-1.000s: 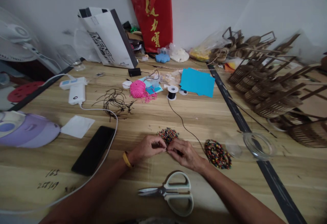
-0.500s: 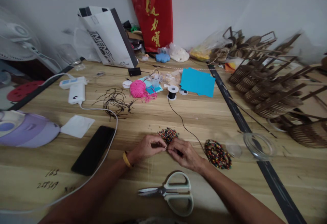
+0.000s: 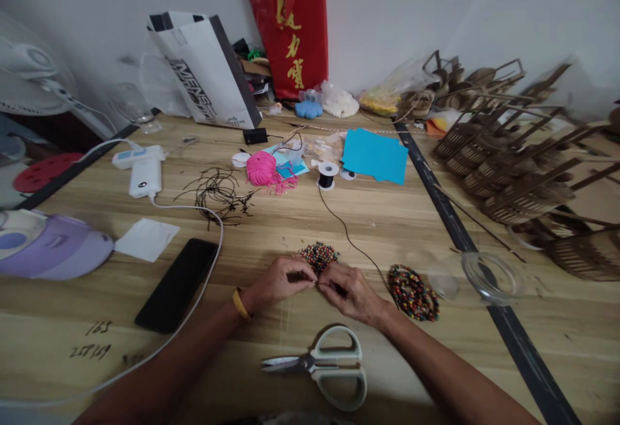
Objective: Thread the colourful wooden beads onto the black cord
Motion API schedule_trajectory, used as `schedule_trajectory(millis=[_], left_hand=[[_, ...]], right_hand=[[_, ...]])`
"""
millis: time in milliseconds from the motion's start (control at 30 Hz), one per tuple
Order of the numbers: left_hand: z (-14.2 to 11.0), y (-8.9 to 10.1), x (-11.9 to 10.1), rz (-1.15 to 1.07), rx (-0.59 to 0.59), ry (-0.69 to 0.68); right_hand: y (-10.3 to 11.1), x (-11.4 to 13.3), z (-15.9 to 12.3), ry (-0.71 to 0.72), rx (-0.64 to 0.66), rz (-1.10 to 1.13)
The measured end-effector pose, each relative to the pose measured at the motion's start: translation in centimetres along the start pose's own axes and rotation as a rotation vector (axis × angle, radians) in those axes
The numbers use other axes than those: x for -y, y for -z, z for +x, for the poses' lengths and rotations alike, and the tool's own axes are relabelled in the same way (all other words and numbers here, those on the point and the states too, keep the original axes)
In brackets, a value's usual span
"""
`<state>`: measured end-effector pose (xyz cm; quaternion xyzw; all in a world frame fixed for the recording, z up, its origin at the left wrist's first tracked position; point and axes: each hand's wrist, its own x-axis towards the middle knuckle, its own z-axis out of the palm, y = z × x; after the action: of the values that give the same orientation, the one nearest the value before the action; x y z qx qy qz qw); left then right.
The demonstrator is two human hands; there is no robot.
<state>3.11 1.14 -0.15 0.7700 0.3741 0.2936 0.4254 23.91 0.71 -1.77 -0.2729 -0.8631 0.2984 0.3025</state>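
My left hand [image 3: 285, 278] and my right hand [image 3: 349, 288] meet tip to tip just in front of a pile of small multicoloured beads [image 3: 318, 256]. Both are closed in a pinch, thumb against forefinger. Whatever sits between the fingertips is too tiny to make out. To the right of my right wrist lies a coil of strung beads [image 3: 413, 292]. A thin black cord [image 3: 351, 238] runs from a white spool [image 3: 328, 176] down toward that wrist and the coil. Scissors with pale handles [image 3: 339, 367] rest slightly open below my hands.
At left are a black phone [image 3: 177, 285], a white cable and a purple device [image 3: 62, 247]. Cut black cords [image 3: 220, 196], pink yarn [image 3: 261, 168] and blue sheets [image 3: 375, 157] lie farther back. A round clear lid [image 3: 491, 278] and small woven baskets [image 3: 513, 179] stand right.
Both hands stay in nearly the same place, still pinched together, with only a slight shift of the fingers. Everything else on the table is unchanged.
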Motion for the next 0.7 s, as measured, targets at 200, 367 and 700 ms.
schedule_trajectory(millis=[200, 367, 700], left_hand=[[-0.05, -0.24, -0.11, -0.006, -0.009, -0.001], [-0.18, -0.3, -0.35, -0.033, 0.001, 0.101], [-0.22, -0.38, 0.37, -0.283, -0.007, 0.209]], right_hand=[[-0.21, -0.35, -0.15, 0.016, -0.016, 0.025], [-0.08, -0.03, 0.0, 0.002, -0.067, 0.056], [-0.04, 0.11, 0.01, -0.005, -0.071, 0.091]])
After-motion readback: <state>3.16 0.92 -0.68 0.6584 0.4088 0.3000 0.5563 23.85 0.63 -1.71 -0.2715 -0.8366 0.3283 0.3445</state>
